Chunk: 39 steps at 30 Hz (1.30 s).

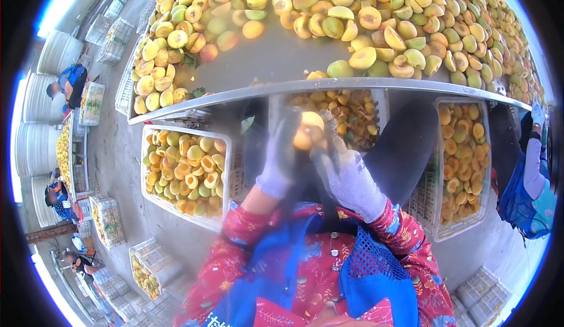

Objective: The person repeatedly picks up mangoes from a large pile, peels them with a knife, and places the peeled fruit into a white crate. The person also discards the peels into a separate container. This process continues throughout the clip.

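Both my hands wear pale gloves with dark, dirty palms and fingers, raised above my lap. Between them is a yellow-orange peach piece [309, 126], blurred so that I cannot tell if it is one half or two. My left hand [282, 157] grips it from the left side. My right hand [346, 172] has its fingers against the lower right of the fruit; a tool in it cannot be made out. Beyond the hands, between my knees, a white crate [382, 106] holds peach scraps and pieces.
A metal-edged table [264, 62] heaped with halved peaches spans the front. Plastic crates of pitted halves stand at my left [187, 129] and right [484, 186]. A co-worker [528, 172] sits at far right. Other people and stacked crates [154, 261] are at left.
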### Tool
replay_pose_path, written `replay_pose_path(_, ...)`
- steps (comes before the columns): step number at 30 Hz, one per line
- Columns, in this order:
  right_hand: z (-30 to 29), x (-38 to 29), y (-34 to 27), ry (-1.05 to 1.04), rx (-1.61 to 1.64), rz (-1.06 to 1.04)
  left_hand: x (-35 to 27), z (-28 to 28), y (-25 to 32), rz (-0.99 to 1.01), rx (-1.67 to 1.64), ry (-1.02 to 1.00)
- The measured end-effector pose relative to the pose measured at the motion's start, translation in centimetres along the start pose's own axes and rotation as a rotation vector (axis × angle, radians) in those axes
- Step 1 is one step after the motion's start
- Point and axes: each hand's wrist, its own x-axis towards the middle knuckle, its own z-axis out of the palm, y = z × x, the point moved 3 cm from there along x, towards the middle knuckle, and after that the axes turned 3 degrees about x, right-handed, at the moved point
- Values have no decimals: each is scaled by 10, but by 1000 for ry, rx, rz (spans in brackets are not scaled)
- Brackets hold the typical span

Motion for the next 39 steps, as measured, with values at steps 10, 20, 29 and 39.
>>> replay_pose_path(10, 11, -12, 8, 43, 87, -214, -18, 12, 11, 414, 418, -7)
replay_pose_path(20, 24, -15, 31, -293, 961, 676, -3, -17, -22, 16, 542, -176)
replay_pose_path(29, 44, -25, 54, -653, 2423, 749, -6, 1, -27, 270, 447, -63)
replay_pose_path(39, 20, -9, 94, -438, 2299, 595, -32, -152, 47, 48, 1376, 489)
